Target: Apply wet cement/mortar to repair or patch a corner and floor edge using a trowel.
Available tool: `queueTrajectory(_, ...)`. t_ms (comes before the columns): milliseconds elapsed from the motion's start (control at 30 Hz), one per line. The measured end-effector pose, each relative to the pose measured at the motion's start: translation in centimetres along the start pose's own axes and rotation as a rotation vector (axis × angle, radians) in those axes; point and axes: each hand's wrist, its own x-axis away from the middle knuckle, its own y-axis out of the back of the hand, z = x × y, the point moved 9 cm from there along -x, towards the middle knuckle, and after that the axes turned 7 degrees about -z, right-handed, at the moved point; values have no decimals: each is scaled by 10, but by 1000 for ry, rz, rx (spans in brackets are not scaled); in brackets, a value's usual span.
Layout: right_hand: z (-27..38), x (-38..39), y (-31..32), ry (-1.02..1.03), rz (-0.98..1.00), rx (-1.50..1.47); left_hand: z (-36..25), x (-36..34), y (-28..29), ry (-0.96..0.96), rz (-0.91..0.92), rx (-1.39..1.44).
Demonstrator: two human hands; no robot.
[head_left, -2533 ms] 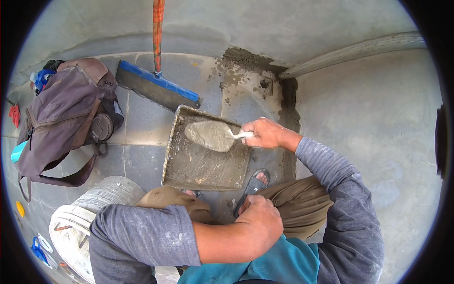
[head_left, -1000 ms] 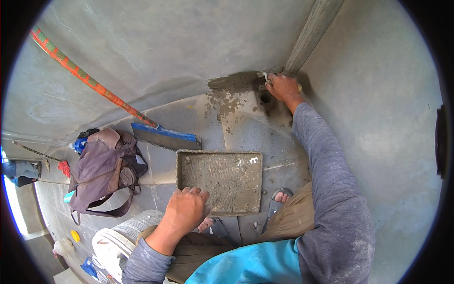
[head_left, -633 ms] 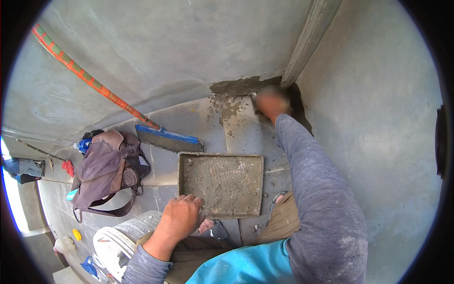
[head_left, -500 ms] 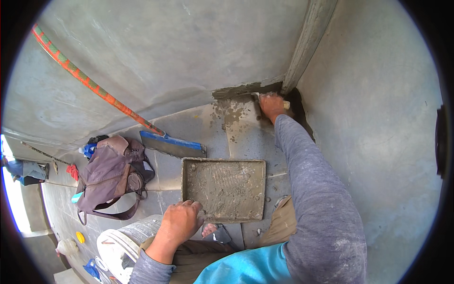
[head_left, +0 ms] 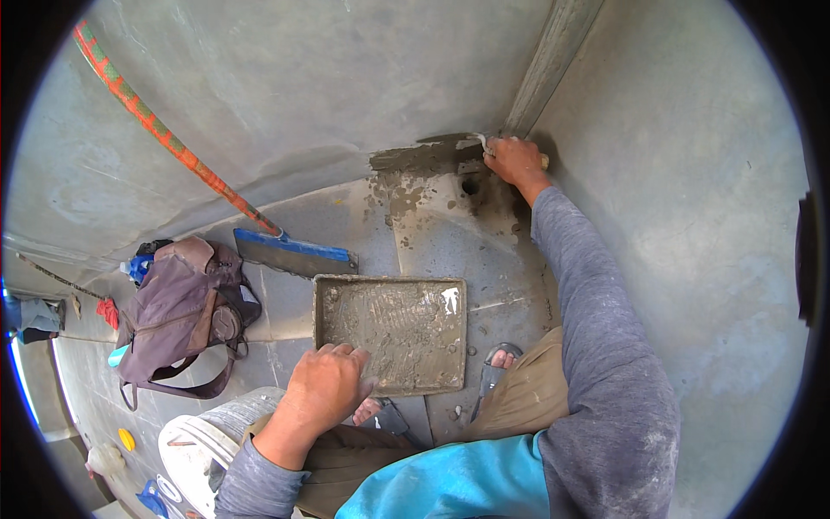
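My right hand (head_left: 519,164) is wrapped round a trowel (head_left: 484,145). Its pale handle end shows beside the hand, and its curved metal shank lies against the wall; the blade is mostly hidden. Under it runs a band of wet mortar (head_left: 415,158) along the wall's foot, close to the corner. My left hand (head_left: 324,389) is closed above my knee, at the near left corner of a mortar tray (head_left: 465,337); whatever its fingers may hold is hidden. Wet grey mortar (head_left: 398,333) is spread over the tray's bottom.
A floor squeegee (head_left: 294,253) with an orange-green pole leans on the wall. Left of the tray sit a purple backpack (head_left: 177,303) and a white bucket (head_left: 194,445). A dark round hole (head_left: 469,185) shows near the corner, among mortar splashes. A post (head_left: 553,69) runs up the corner.
My right hand has moved up and slightly right with the trowel, uncovering the round hole. The mortar band reaches higher on the wall. My left hand stays closed by the tray; the view has shifted.
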Motion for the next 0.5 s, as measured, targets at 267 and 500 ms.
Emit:
queueTrajectory(267, -1, -2, -88, -86, 72, 161, 3, 2, -13, 53, 16, -8)
queueTrajectory(500, -10, -19, -41, -156, 99, 39, 5, -5, -16, 81, 69, -37)
